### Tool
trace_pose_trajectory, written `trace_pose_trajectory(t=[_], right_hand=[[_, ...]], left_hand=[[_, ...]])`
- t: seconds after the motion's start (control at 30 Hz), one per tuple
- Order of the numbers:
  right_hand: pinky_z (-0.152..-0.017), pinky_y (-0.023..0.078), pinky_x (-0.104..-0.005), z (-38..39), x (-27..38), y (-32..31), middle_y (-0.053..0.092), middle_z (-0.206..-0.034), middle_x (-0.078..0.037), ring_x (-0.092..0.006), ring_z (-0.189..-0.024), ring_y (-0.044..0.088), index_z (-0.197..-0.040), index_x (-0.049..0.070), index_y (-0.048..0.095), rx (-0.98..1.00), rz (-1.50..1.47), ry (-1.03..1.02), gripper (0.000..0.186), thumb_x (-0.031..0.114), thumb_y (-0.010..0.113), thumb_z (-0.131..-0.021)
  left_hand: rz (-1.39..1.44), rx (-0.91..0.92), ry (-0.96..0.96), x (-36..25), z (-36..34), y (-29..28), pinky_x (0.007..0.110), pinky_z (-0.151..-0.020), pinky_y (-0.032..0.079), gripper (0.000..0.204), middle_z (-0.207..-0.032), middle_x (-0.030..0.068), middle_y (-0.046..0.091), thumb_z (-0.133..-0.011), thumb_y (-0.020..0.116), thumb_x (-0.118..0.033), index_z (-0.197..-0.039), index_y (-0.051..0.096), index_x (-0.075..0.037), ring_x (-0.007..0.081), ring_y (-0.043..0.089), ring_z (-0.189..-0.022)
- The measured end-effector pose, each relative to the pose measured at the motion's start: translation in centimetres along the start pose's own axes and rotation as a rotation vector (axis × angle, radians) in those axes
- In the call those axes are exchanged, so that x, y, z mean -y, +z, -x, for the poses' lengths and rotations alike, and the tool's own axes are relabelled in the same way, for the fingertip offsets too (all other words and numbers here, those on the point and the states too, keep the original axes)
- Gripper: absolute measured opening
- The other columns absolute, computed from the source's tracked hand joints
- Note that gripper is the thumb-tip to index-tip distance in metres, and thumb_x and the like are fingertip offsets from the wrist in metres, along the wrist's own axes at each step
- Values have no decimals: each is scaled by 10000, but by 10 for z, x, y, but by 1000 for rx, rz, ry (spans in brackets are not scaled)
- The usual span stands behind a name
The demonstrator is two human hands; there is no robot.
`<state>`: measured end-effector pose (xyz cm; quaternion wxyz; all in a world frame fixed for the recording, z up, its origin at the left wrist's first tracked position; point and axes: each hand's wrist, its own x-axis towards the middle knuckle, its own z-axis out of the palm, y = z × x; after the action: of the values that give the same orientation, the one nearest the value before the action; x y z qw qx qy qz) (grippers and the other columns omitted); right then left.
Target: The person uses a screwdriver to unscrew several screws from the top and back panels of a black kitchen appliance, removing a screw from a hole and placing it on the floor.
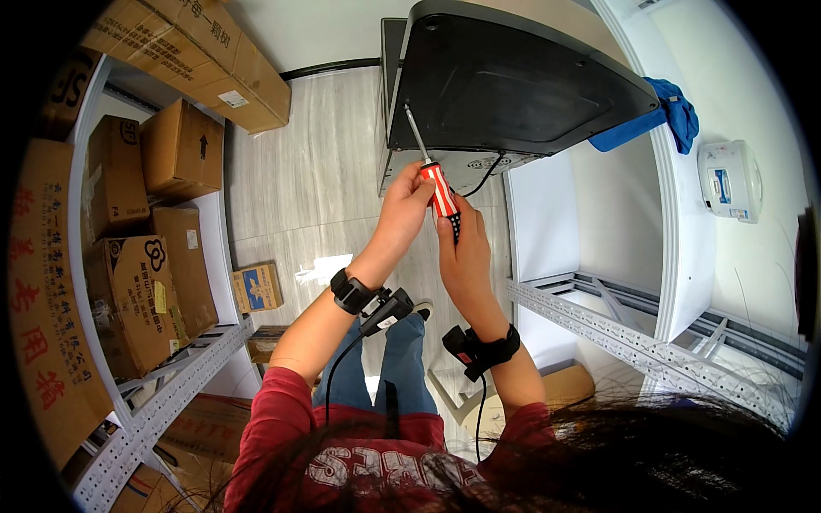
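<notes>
A screwdriver [440, 190] with a red-and-white striped handle and a dark dotted end points away from me. My left hand [402, 209] is closed around the front of the handle, near the metal shaft. Lower down, the fingers of my right hand [466, 252] grip the handle's end. The shaft's tip meets, or hovers just over, the left edge of a large black panel [513, 85]; contact there is too small to tell. This panel belongs to a boxy appliance with a grey vented side [462, 167], and a black cable [489, 175] hangs from it.
Metal shelving with cardboard boxes [184, 145] lines the left side. On the right stands a grey perforated shelf frame [590, 321]. A blue cloth [676, 115] lies behind the panel, near a white container [729, 181]. A small box [256, 288] sits on the wood-look floor [299, 188].
</notes>
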<state>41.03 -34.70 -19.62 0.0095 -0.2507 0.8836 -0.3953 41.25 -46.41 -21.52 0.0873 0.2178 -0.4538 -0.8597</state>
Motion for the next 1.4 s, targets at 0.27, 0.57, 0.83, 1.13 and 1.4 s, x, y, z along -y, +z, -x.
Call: trace_pose_trajectory(t=[0.27, 0.57, 0.83, 1.13, 1.4], right_hand=[[-729, 441, -393, 2, 3, -3, 509, -1051, -208, -350, -890, 543, -1223, -1, 427, 41, -32, 76, 366, 201, 460, -920], [-780, 430, -391, 14, 6, -13, 511, -1068, -213, -353, -936, 530, -1217, -20, 424, 38, -30, 93, 362, 193, 447, -925], [-678, 441, -417, 40, 7, -94, 481, -1012, -222, -383, -838, 532, -1184, -8, 425, -159, 56, 37, 361, 132, 535, -870], [-762, 428, -402, 116, -19, -256, 492, -1019, -192, -372, -908, 505, -1118, 5, 452, -456, 163, 198, 363, 128, 615, -818], [-726, 446, -417, 187, -44, -324, 496, -1014, -185, -380, -894, 524, -1104, 16, 457, -600, 214, 351, 381, 128, 638, -789]], left_hand=[[-2, 30, 2, 2, 1, -1, 242, -766, 448, 337, -925, 62, 594, -891, 442, -67, -1204, 437, 59, 116, 564, -839], [-69, 13, 43, 17, 8, 3, 241, -753, 441, 332, -904, 53, 586, -880, 466, -62, -1192, 451, 51, 112, 548, -817], [-367, 270, 147, 12, 28, 77, 276, -806, 462, 275, -987, 72, 604, -910, 443, -50, -1176, 479, 12, 128, 577, -889], [-441, 456, 331, 8, 92, 267, 264, -649, 460, 403, -918, 71, 568, -828, 603, -124, -1185, 451, -13, 138, 568, -805], [-439, 510, 462, 9, 135, 367, 259, -631, 473, 204, -786, 50, 599, -847, 587, -108, -1016, 581, 7, 116, 576, -718]])
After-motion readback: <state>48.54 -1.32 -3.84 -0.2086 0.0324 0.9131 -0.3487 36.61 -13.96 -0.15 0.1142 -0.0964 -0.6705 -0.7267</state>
